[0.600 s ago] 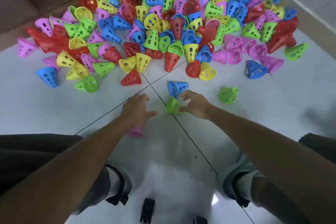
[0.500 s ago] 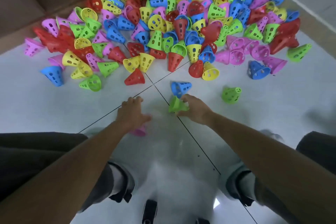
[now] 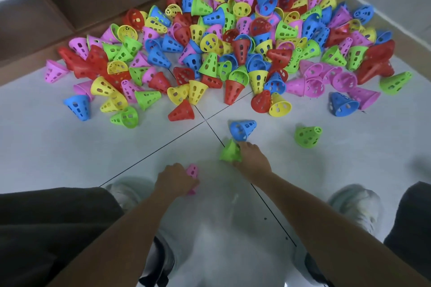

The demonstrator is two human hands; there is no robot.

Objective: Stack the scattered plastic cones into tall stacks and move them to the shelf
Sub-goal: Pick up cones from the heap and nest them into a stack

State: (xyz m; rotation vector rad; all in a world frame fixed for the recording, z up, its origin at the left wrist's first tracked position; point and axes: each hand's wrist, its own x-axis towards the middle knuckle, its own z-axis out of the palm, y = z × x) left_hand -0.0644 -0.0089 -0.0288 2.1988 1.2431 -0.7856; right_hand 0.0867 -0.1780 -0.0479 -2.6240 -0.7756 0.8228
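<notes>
Perforated plastic cones (image 3: 233, 53) in red, yellow, green, blue and pink, heaped pell-mell on pale floor tiles

Pale tiled floor (image 3: 70, 147) under scattered cones (image 3: 233, 53)

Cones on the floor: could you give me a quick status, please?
Left hand holds pink cone. Right hand grips green cone. Blue cone just ahead.

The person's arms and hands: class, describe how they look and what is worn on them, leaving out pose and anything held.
Both forearms are bare right up to the picture's edge, with no sleeve showing. The left hand and the right hand wear no gloves. No watch, bracelet or ring can be made out on either; the frame is slightly blurred, so small items could be missed.
</notes>
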